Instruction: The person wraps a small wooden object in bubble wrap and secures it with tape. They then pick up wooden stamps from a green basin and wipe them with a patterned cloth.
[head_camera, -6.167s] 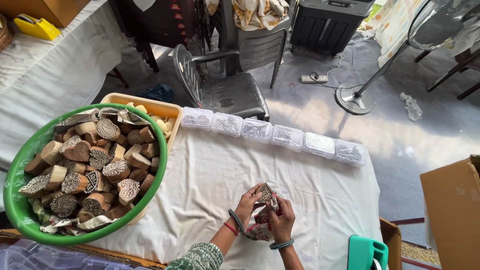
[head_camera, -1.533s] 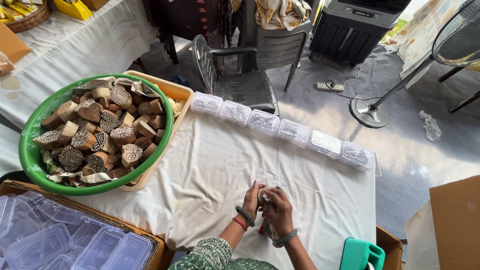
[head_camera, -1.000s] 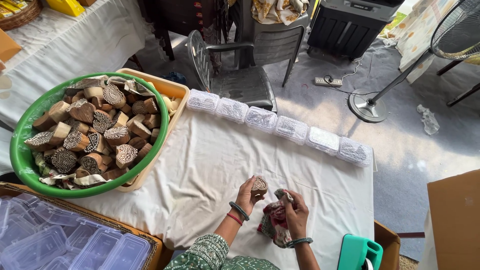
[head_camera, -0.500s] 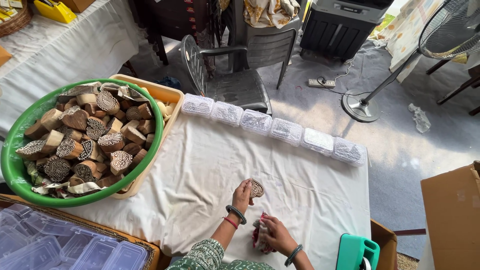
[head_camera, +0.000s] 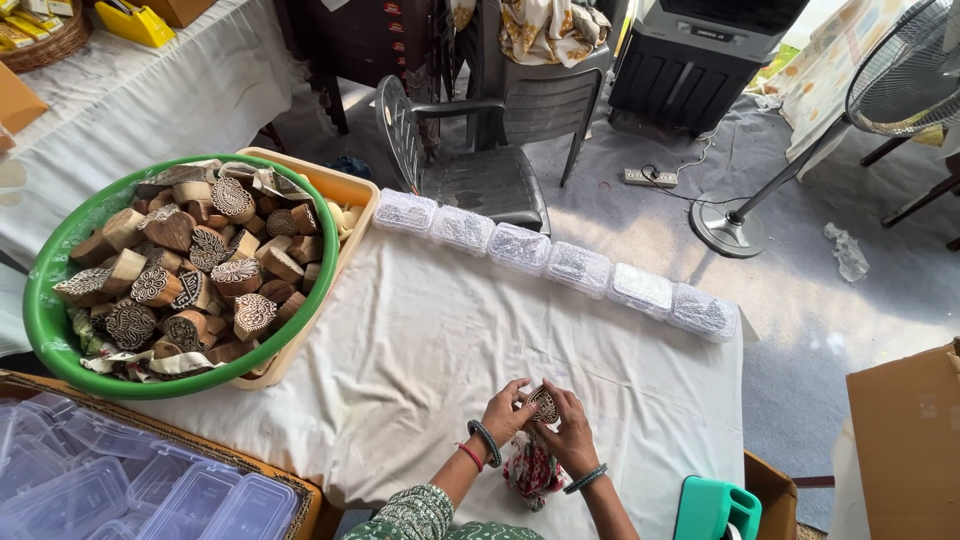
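Both hands meet at the near edge of the table, just right of its middle. Left hand (head_camera: 507, 412) and right hand (head_camera: 570, 435) are each closed around one small carved wooden printing block (head_camera: 543, 404), which sits between the fingertips with its patterned face turned up toward the camera. Just below the hands, a red patterned cloth (head_camera: 530, 466) lies bunched on the white tablecloth (head_camera: 420, 350), partly under the right wrist.

Far along the table edge runs a row of six clear plastic boxes (head_camera: 556, 262), set side by side from left to right, their contents too fine to make out. To the left, a green plastic basin (head_camera: 50, 330) is heaped with more carved wooden blocks (head_camera: 190, 270); it rests on a tan tray (head_camera: 350, 195) whose corner shows behind it. At the near left, a box holds stacked empty clear plastic containers (head_camera: 120, 480). A teal plastic object (head_camera: 715, 508) stands at the near right, beside the right forearm. Beyond the table a grey plastic chair (head_camera: 480, 170) faces it, with a pedestal fan (head_camera: 745, 215) on the floor to the right.
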